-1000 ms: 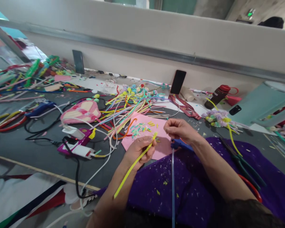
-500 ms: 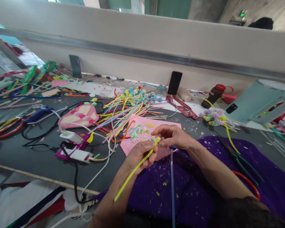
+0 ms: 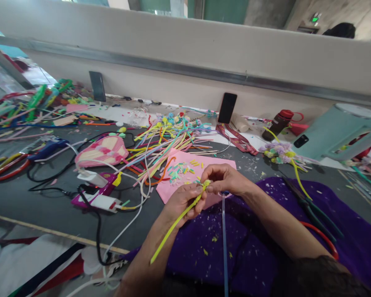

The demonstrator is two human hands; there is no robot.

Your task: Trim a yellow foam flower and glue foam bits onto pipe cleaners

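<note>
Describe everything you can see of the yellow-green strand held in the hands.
The yellow-green strand is a long, thin, flexible strip that looks soft or fuzzy. It runs diagonally, and its lower end hangs free beside the left forearm. The left hand grips its upper part. The right hand pinches its bunched top end, near the pink sheet.

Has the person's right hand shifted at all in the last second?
Yes. Against the pink sheet, the right hand has moved left, closing the gap to the left hand and now pinching the tip of the yellow strip.
</note>
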